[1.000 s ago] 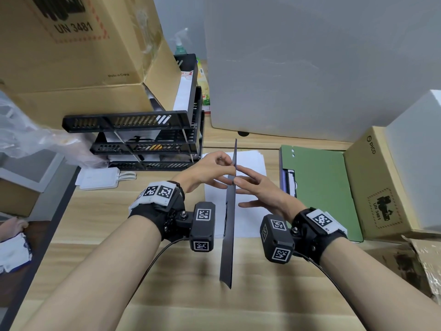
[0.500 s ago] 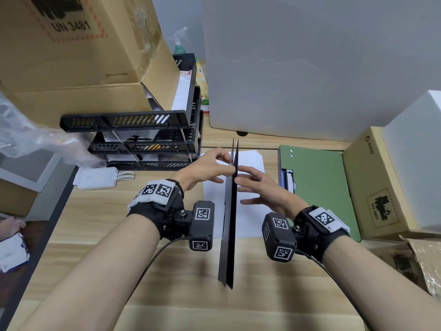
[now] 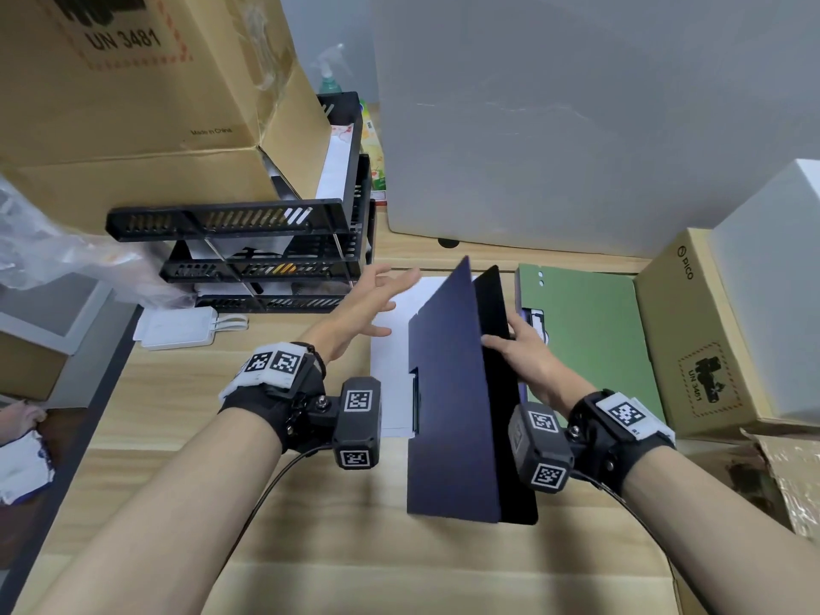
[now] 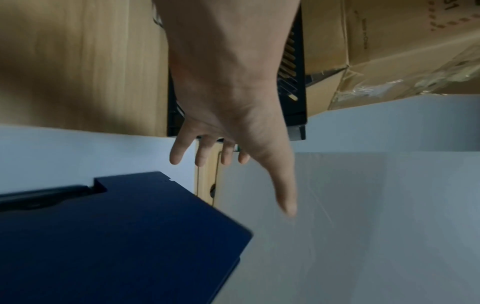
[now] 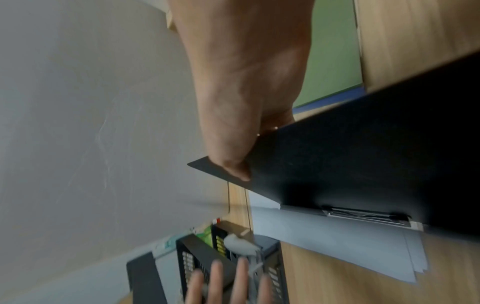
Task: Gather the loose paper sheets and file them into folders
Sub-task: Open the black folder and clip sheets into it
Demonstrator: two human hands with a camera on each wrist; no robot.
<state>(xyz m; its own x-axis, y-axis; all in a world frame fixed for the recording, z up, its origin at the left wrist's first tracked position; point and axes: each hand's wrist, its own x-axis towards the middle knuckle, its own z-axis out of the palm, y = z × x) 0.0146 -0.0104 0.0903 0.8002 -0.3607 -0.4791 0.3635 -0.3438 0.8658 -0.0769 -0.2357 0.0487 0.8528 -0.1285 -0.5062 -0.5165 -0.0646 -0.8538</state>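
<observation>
A dark blue folder (image 3: 448, 392) stands on its lower edge on the wooden desk, its two covers spread in a narrow V. My right hand (image 3: 519, 348) pinches the right cover (image 5: 363, 154), thumb on its inner face. My left hand (image 3: 377, 295) hovers with straight, spread fingers left of the folder, above the white paper sheets (image 3: 390, 348), and holds nothing. In the left wrist view the folder's left cover (image 4: 116, 236) lies below the left hand (image 4: 228, 123). A metal clip shows inside the folder in the right wrist view. A green folder (image 3: 590, 330) lies flat to the right.
A black stacked tray rack (image 3: 248, 255) stands at the back left under a large cardboard box (image 3: 133, 104). A big white box (image 3: 577, 117) fills the back. A small cardboard box (image 3: 692, 335) borders the green folder. A white charger (image 3: 177, 332) lies left.
The folder stood closed and edge-on between both hands. Now its covers have spread apart, my left hand has let go and moved left, and my right hand holds the right cover.
</observation>
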